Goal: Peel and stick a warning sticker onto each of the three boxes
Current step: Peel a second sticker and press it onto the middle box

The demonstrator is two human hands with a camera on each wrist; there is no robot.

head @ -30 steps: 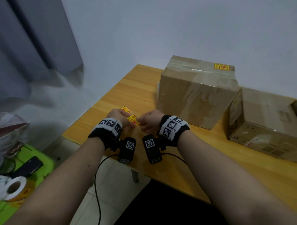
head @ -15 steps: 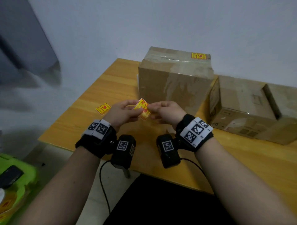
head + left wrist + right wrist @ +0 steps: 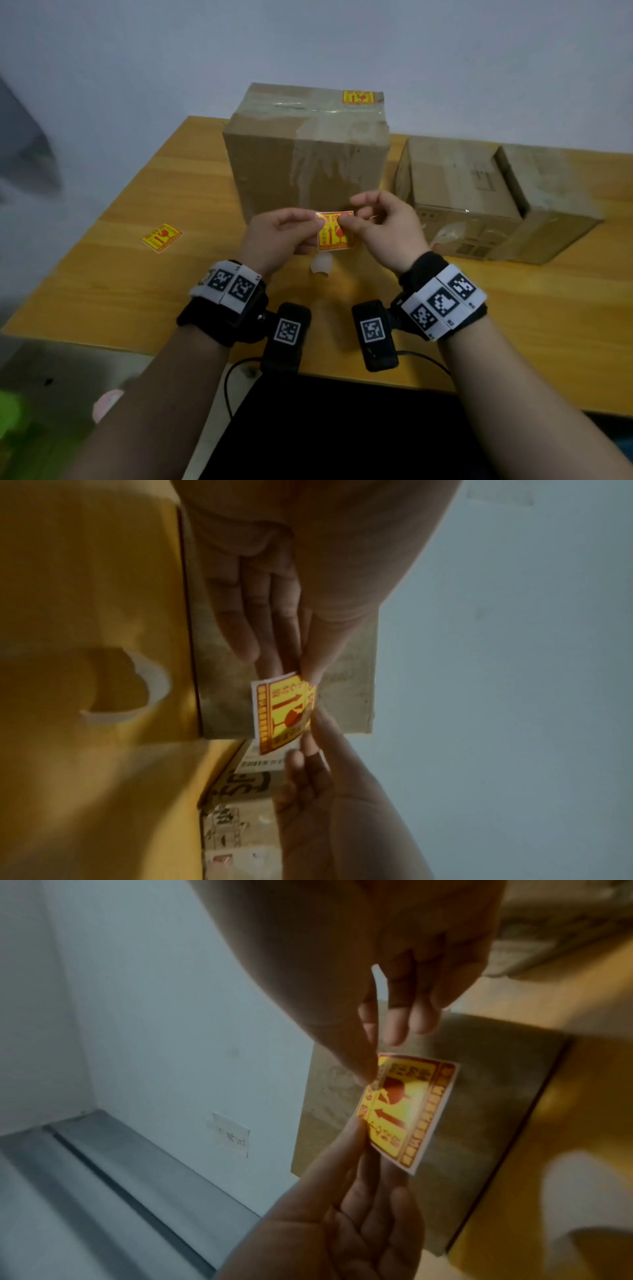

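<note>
Peeling a warning sticker from its backing. The left hand (image 3: 274,236) pinches the left edge of the yellow-and-red warning sticker (image 3: 334,233) between thumb and forefinger, the other fingers lying loosely extended behind it. The right hand (image 3: 383,229) pinches the sticker's upper right corner between thumb tip and forefinger, its remaining fingers curled and holding nothing. The sticker hangs upright between the two sets of fingertips, in the air just in front of the near face of the tall cardboard box (image 3: 305,164), which already bears a sticker on its top (image 3: 358,97). Below the fingers a curled white backing strip (image 3: 321,268) lies on the wooden table (image 3: 137,294); a spare sticker (image 3: 162,237) lies flat well to the left of the left hand. To the right of the right hand stand two lower cardboard boxes (image 3: 455,185), neither with a warning sticker in view.

Technique, as judged: the right thumbnail should work only the corner, splitting label from liner, while the left pinch stays on the liner edge and holds it taut. Peel slowly at a shallow angle; a hurried pull is likely to curl or tear the label. Whether the corner has yet separated cannot be told.
</note>
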